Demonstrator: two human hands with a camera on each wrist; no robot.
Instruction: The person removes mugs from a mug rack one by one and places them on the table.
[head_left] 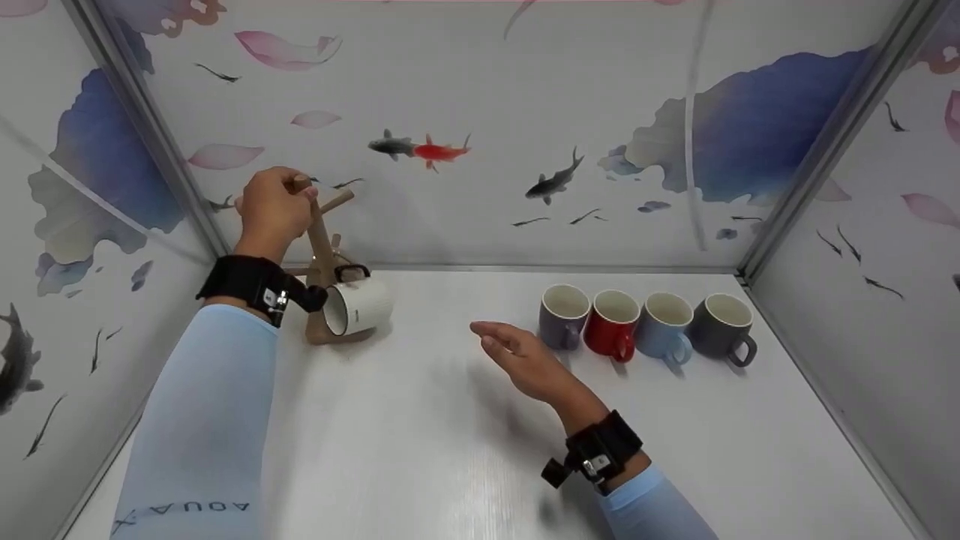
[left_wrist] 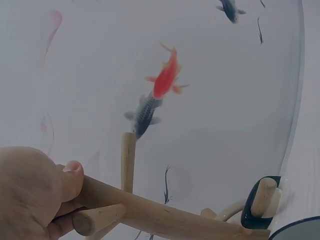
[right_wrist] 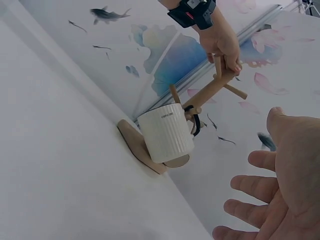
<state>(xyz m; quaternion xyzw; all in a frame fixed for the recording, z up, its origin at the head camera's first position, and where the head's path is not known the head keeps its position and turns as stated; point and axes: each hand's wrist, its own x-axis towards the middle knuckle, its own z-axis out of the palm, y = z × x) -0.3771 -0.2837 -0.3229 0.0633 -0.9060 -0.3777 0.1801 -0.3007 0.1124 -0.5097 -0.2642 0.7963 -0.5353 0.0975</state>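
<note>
At far left, gripping the upper end of the wooden mug tree [head_left: 322, 247] with the left hand [head_left: 274, 206]; near the middle, holding the right hand [head_left: 525, 365] empty, with fingers [right_wrist: 254, 189] extended. At far left too, hanging a white ribbed mug [head_left: 367, 306] tilted by its dark handle [right_wrist: 198, 125] from a peg [left_wrist: 264, 197]. Probably light and stiff in the wood, hard, smooth and breakable in the mug; best held by post [left_wrist: 165, 216] and handle.
</note>
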